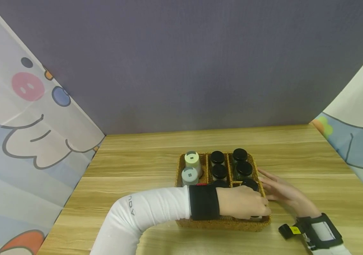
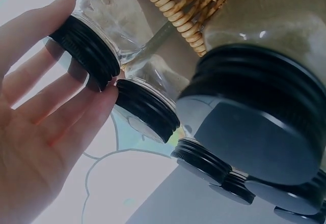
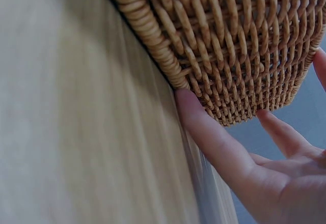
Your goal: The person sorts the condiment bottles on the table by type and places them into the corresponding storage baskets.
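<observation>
A wicker basket (image 1: 223,225) with dividers stands on the wooden table. Reaching across it, my left hand (image 1: 243,202) is over the near right compartment. In the left wrist view, the thumb and fingers of that hand (image 2: 46,117) grip the black lid of a clear glass jar (image 2: 86,48), which is at the basket. Another black-lidded jar (image 2: 147,109) sits right beside the fingertips. My right hand (image 1: 283,191) is at the basket's right outer side. Its extended fingers touch the woven wall (image 3: 229,46), one of them low near the tabletop.
Two pale-capped bottles (image 1: 193,161) stand in the basket's left compartment, with a bit of something red (image 1: 202,184) near them. More black-lidded jars (image 1: 219,171) fill the middle and right compartments. A grey panel (image 1: 200,71) rises behind the table (image 1: 130,156); cartoon-printed sheets (image 1: 41,106) flank it.
</observation>
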Demonstrator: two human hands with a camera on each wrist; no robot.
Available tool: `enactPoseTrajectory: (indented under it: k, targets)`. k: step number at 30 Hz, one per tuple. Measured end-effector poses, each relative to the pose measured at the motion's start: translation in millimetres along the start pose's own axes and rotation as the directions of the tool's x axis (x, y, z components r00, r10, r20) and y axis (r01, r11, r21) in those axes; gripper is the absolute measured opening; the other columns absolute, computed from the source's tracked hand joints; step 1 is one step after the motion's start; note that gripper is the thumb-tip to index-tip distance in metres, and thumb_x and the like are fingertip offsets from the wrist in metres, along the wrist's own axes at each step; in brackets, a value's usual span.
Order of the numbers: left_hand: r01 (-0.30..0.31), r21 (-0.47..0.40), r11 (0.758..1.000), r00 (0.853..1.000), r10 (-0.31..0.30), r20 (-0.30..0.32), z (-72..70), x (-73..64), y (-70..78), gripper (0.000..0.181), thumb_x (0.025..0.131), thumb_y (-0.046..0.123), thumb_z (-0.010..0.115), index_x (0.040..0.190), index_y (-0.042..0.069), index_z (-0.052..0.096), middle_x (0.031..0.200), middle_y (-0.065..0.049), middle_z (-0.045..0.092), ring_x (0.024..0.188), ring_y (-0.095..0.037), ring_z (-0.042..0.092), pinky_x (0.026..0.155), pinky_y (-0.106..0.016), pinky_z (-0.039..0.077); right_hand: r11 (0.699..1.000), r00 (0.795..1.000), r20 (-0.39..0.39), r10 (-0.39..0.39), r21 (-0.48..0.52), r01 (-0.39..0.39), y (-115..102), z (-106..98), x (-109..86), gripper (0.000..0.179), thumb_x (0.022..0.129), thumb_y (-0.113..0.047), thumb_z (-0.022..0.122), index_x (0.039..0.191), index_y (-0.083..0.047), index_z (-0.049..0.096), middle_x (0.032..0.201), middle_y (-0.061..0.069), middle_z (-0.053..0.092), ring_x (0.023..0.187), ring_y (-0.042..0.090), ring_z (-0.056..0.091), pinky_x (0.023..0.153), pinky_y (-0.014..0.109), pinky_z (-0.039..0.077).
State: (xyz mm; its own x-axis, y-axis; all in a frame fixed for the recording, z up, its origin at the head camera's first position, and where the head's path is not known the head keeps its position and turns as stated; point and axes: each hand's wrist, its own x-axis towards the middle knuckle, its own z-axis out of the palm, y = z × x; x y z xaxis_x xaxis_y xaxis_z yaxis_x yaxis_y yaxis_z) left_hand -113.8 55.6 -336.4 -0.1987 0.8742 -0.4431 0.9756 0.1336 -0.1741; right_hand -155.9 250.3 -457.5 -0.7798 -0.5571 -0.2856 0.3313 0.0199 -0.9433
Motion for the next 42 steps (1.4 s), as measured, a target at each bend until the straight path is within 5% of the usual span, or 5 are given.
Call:
enactPoseTrajectory:
  k: [14, 21, 31, 36, 42]
  targets:
    - [-0.027, -0.194, 0.981, 0.995, 0.008, -0.1, -6.6, -18.5, -11.4, 0.036, 0.084, 0.032, 0.058, 0.12, 0.028, 0.052, 0.121, 0.008, 0.047, 0.105, -0.003, 0.046, 0.085, -0.009, 0.036, 0.999, 1.0, 0.02, 0.008, -0.036, -0.008, 1, -5, -1.4, 0.068, 0.097, -0.03, 0.03, 0.137, -0.005, -0.019, 0.137, 0.034, -0.018, 0.125, 0.048, -0.003, 0.093, 0.05, 0.038]
    - [0.01, -0.233, 0.972, 0.99, -0.043, -0.135, -11.1, -34.9, -21.3, 0.036, 0.085, 0.032, 0.058, 0.119, 0.025, 0.053, 0.109, 0.008, 0.051, 0.095, -0.003, 0.048, 0.078, -0.006, 0.037, 1.0, 1.0, 0.014, 0.0, -0.026, 0.0, 1, -5, -3.8, 0.067, 0.097, -0.03, 0.03, 0.138, -0.004, -0.017, 0.138, 0.036, -0.006, 0.119, 0.026, 0.039, 0.091, 0.049, 0.041]
    - [0.138, -0.191, 0.972, 0.933, -0.192, -0.304, -6.7, -75.0, -39.3, 0.033, 0.087, 0.032, 0.056, 0.117, 0.018, 0.056, 0.106, 0.003, 0.055, 0.089, -0.006, 0.053, 0.077, -0.011, 0.041, 0.967, 0.991, -0.135, -0.014, -0.255, -0.021, -15, 5, -11.0, 0.066, 0.095, -0.03, 0.038, 0.139, 0.004, 0.003, 0.136, 0.037, 0.013, 0.118, 0.045, 0.033, 0.09, 0.05, 0.04]
    - [0.269, -0.202, 0.942, 0.851, -0.331, -0.408, 10.1, -97.6, -46.5, 0.03, 0.085, 0.03, 0.059, 0.112, 0.016, 0.059, 0.104, 0.001, 0.056, 0.089, -0.011, 0.054, 0.077, -0.018, 0.044, 0.891, 0.969, -0.212, -0.129, -0.453, 0.02, -27, 10, -18.5, 0.058, 0.094, -0.026, 0.041, 0.137, 0.008, 0.018, 0.13, 0.038, 0.026, 0.111, 0.049, 0.039, 0.084, 0.051, 0.044]
    - [0.393, -0.268, 0.88, 0.61, -0.467, -0.641, 50.7, -118.3, -52.9, 0.027, 0.078, 0.02, 0.067, 0.103, 0.011, 0.062, 0.099, -0.004, 0.059, 0.085, -0.017, 0.057, 0.072, -0.028, 0.047, 0.732, 0.883, -0.301, -0.36, -0.678, 0.067, -38, 18, -26.4, 0.047, 0.095, -0.022, 0.042, 0.131, 0.007, 0.035, 0.119, 0.03, 0.048, 0.102, 0.04, 0.052, 0.079, 0.044, 0.049]
